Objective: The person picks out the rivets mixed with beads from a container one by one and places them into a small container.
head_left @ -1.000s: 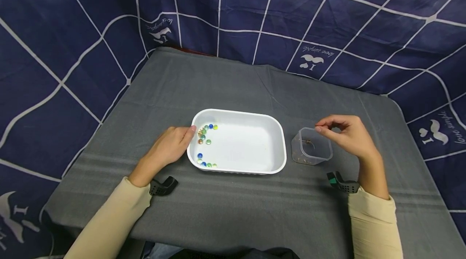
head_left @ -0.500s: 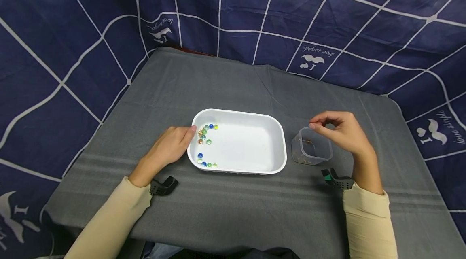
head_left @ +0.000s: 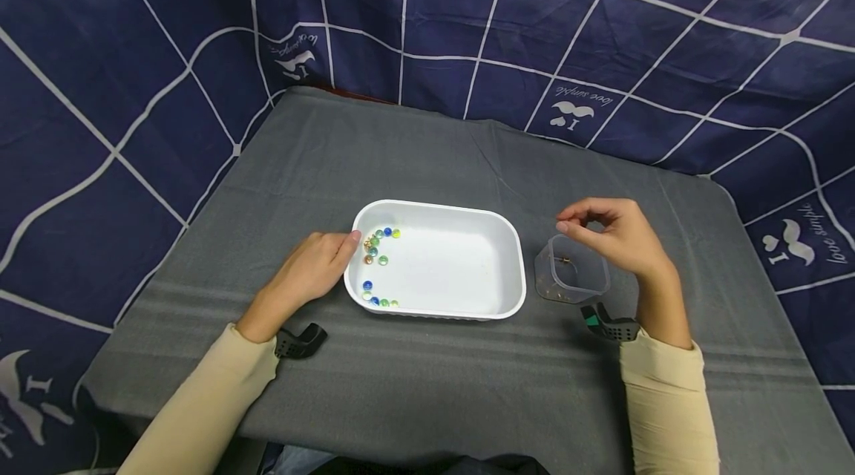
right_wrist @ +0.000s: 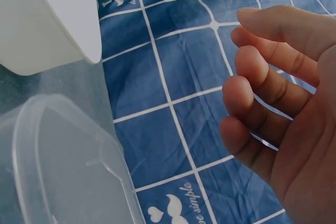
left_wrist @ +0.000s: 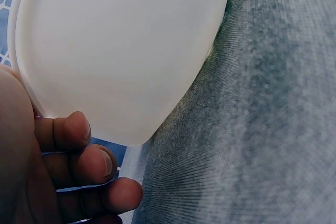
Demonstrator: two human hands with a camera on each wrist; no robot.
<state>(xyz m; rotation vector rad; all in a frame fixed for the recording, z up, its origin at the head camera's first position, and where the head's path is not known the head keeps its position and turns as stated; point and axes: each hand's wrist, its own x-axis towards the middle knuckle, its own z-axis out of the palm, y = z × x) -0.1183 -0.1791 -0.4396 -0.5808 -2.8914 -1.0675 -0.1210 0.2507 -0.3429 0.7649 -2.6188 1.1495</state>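
Note:
A white tray point(head_left: 454, 260) lies on the grey cloth, with several glass marbles point(head_left: 372, 242) along its left side. My left hand point(head_left: 317, 260) grips the tray's left end, thumb on the rim; the left wrist view shows curled fingers point(left_wrist: 93, 163) along the outside wall. To the right stands a small clear plastic box point(head_left: 542, 291) with a tiny gold-coloured piece point(head_left: 565, 260) inside. Just above its far rim hovers my right hand point(head_left: 617, 234), fingers loosely curled and thumb near the index fingertip. In the right wrist view nothing shows between those fingertips point(right_wrist: 238, 95).
Grey cloth point(head_left: 427, 386) covers the table. Blue curtains point(head_left: 521, 22) with white grid lines hang behind it and along both sides. A gap of cloth separates the tray from the clear box.
My right hand has shifted left and slightly away from me, across the far rim of the clear box. The left hand, tray and marbles stay put.

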